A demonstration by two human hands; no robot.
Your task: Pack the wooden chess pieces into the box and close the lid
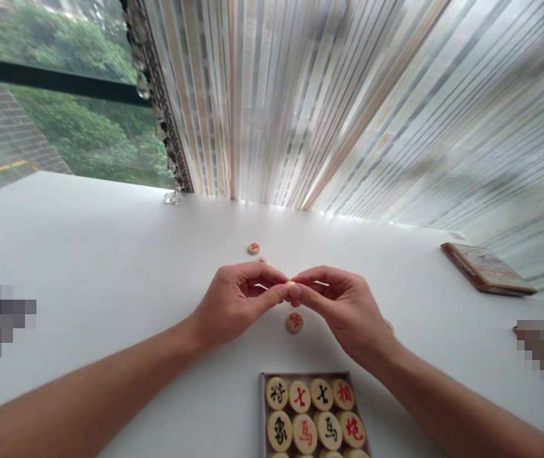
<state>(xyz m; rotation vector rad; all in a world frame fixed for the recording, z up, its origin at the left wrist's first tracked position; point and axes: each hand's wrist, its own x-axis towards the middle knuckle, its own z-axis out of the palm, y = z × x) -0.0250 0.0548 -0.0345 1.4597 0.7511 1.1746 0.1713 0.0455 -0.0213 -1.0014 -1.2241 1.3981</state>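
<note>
Both hands meet above the white table, fingertips together around one small round xiangqi piece (291,285), mostly hidden by the fingers. My left hand (236,302) pinches it from the left; my right hand (343,302) pinches it from the right. Just below the fingertips lies a loose piece with a red character (294,322). Beyond the left hand sit another red-marked piece (253,248) and a dark-marked piece (261,261), partly covered by that hand. A further piece (389,326) peeks out behind my right wrist.
An open box (263,407) at the near edge of view holds rows of pieces with red and black characters. A brown-edged box or book (488,270) lies at the right of the table (109,254). Striped curtains (272,102) and a window line the far side.
</note>
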